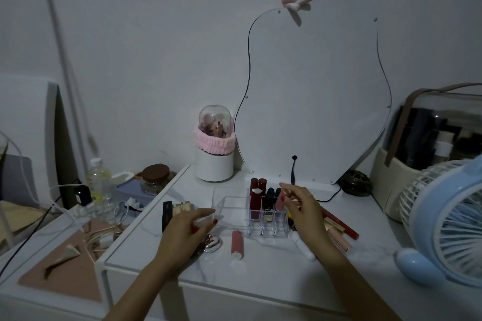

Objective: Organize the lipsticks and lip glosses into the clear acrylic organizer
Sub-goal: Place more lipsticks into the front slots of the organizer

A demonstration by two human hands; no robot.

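Note:
The clear acrylic organizer point(280, 232) stands mid-table with two tall red lipsticks point(257, 199) and dark tubes in its slots. My right hand point(302, 210) pinches a pink lip gloss tube point(280, 200) upright over a right-hand slot. My left hand point(186, 232) rests at the organizer's left corner, fingers curled on a small clear-and-red tube point(198, 224). A pink lipstick point(237, 244) lies flat in front, beside a silver oval compact point(213, 243). A white tube point(303, 246) and several pink, gold and red sticks point(339, 229) lie to the right under my wrist.
A wavy mirror point(313, 101) leans at the back, with a white brush holder point(215, 154) to its left. A blue fan point(448, 219) and a cosmetics case point(433, 138) crowd the right. Black and gold boxed items point(177, 210) sit left of the organizer. Cables and bottles clutter the lower left shelf.

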